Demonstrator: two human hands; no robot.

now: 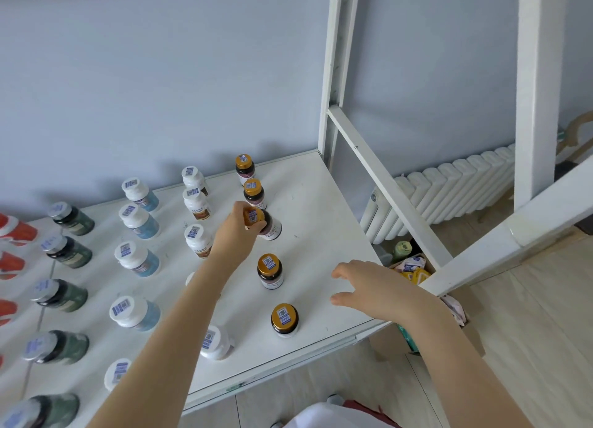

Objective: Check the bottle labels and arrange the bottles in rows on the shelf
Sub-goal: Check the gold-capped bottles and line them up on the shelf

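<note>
The left grip (pixel 237 230) held the gold-capped bottle (pixel 272 228) by its cap — upright, in line with its row on the shelf (pixel 321 203); the right grip (pixel 372 288) hovered slack-fingered, well apart.

The left hand (pixel 237 231) curls over the gold cap of a dark brown glass bottle (pixel 272 228), hiding much of the cap sticker. The left forearm (pixel 179 325) covers nearly all of one white-capped plastic bottle (pixel 190 278) and part of a second white-capped bottle (pixel 116 373). Orange-red bottles (pixel 14 231) are cut off by the left edge, and a dark green bottle (pixel 48 410) by the bottom-left corner. The label print is too small to read.
</note>
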